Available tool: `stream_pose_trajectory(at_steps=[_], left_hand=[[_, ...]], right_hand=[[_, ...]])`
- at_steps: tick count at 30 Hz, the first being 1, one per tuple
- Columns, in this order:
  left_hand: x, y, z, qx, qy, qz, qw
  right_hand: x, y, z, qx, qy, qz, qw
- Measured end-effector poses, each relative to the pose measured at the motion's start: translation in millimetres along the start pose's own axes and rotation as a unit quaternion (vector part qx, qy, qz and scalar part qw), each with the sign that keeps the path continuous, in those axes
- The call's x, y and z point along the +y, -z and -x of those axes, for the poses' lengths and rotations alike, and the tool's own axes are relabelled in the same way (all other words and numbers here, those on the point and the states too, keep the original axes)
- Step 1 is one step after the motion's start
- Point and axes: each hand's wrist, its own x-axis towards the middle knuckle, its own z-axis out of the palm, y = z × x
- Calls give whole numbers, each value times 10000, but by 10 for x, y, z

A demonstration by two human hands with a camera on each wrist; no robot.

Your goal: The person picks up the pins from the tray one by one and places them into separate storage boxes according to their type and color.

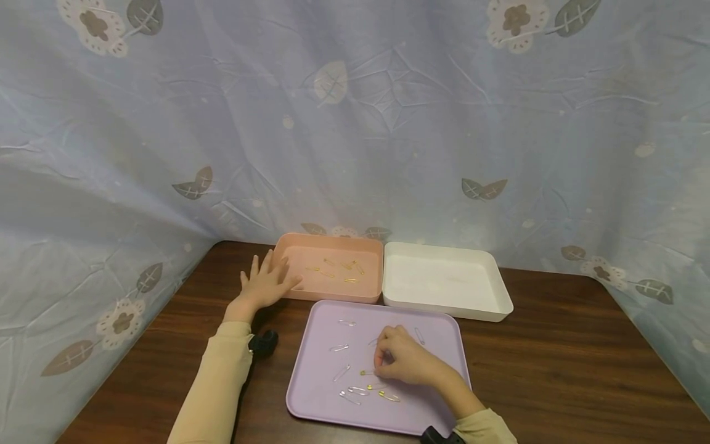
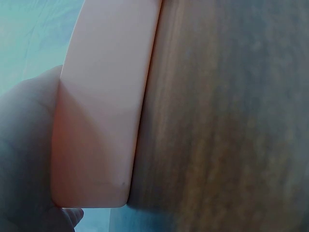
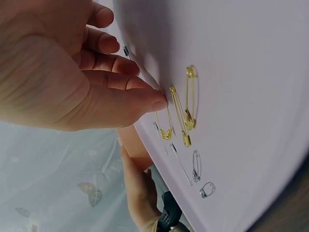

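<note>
Over the lavender tray (image 1: 310, 385), my right hand (image 1: 405, 359) pinches a gold safety pin (image 3: 166, 133) between thumb and index finger, as the right wrist view shows. Two more gold safety pins, one at the near side (image 1: 389, 396), lie beside it. Several silver safety pins (image 1: 342, 372) are scattered over the same tray. My left hand (image 1: 262, 287) rests, fingers spread, at the left edge of the peach tray (image 1: 327, 295). In that tray lie several gold safety pins (image 1: 327, 273). Part of the left hand is hidden behind the tray wall in the left wrist view.
To the right of the peach tray stands a white tray (image 1: 444, 280) with nothing visible in it. All three trays are on a dark wooden table (image 1: 566, 345). A pale patterned curtain (image 1: 388, 123) hangs behind and along the sides.
</note>
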Motion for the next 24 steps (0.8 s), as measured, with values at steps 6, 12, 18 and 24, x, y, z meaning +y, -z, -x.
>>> stream_pose_trajectory(at_steps=[6, 12, 18, 24], left_hand=[[2, 5, 11, -39, 21, 10, 10000], [-7, -7, -3, -2, 8, -46, 10000], [-18, -20, -18, 19, 5, -91, 10000], [-11, -9, -13, 8, 4, -74, 10000]], right_hand=[[7, 8, 4, -11, -63, 77, 9999], [22, 33, -1, 33, -102, 70, 9999], [41, 85, 0, 240, -67, 80, 9997], [66, 141, -5, 436, 20, 168, 9989]])
